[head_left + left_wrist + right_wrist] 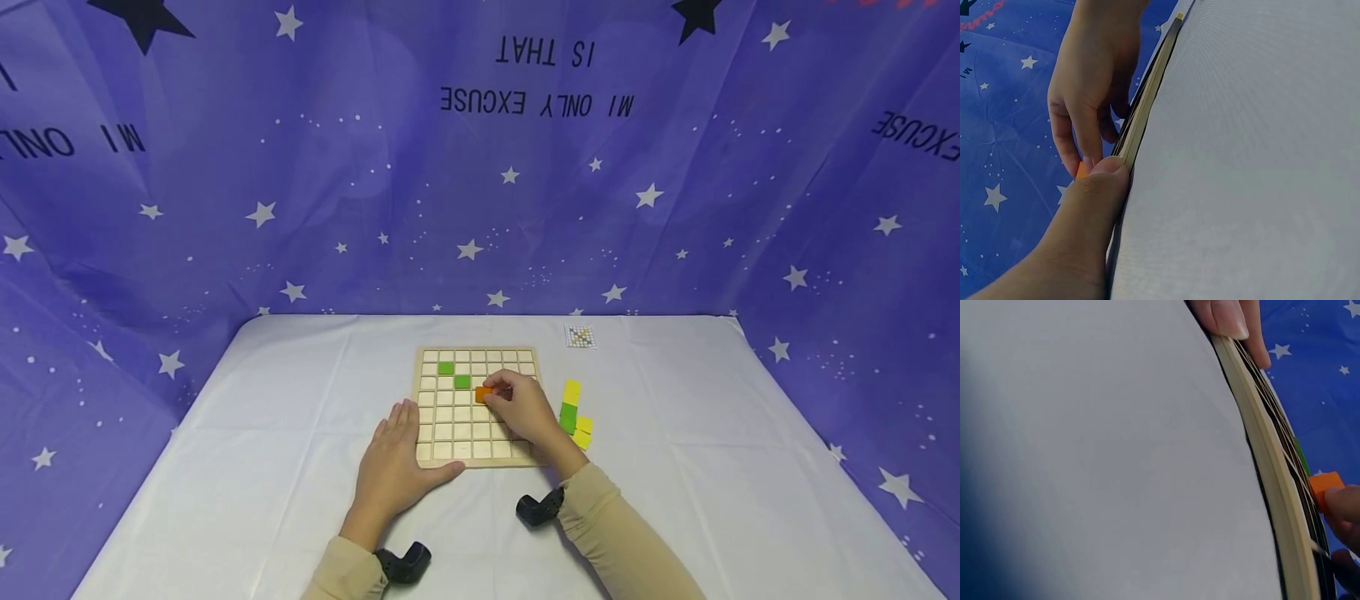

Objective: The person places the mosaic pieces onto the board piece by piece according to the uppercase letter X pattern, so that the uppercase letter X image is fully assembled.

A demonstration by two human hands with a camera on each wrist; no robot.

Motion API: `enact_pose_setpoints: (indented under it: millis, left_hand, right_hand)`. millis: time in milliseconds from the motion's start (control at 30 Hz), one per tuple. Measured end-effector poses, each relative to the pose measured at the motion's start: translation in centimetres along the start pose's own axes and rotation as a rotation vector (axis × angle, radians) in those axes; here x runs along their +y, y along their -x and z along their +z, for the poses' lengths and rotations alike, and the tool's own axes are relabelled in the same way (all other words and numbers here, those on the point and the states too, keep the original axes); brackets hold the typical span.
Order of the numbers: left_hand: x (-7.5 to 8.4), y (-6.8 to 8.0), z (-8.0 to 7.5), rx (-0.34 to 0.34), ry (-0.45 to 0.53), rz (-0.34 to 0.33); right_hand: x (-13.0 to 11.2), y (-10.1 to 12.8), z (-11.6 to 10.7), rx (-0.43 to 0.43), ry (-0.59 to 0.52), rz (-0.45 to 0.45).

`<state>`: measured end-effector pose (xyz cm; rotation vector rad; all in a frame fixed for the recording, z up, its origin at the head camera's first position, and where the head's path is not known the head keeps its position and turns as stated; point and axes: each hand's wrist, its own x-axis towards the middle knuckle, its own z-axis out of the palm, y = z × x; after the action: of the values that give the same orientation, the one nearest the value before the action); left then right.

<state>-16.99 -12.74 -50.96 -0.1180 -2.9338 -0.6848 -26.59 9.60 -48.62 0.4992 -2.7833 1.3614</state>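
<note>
Head view: the right hand has its fingers pinched on an orange block at the grid board's middle. The left hand, fingers straight, thumb spread apart, touches the board's left and near edges. Yellow tiles lie just right of the board.

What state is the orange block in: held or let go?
Held: the right hand pinches the orange block between thumb and fingers over the wooden grid board. Whether it's seated, I cannot tell.
</note>
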Motion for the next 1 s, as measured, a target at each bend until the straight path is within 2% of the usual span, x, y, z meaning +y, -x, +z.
enact_pose_setpoints:
  millis: [467, 833, 1000]
  left_hand:
    - [0.0, -0.1, 0.1, 0.009, -0.004, 0.007]
    - [0.2, 0.1, 0.2, 0.012, 0.010, 0.007]
    - [0.1, 0.0, 0.0, 0.014, 0.012, 0.006]
  right_hand:
    - [-0.1, 0.1, 1.0, 0.055, 0.168, -0.025]
    - [-0.1, 0.9, 0.3, 0.039, 0.159, -0.024]
    - [0.1, 1.5, -1.0, 0.079, 0.107, -0.019]
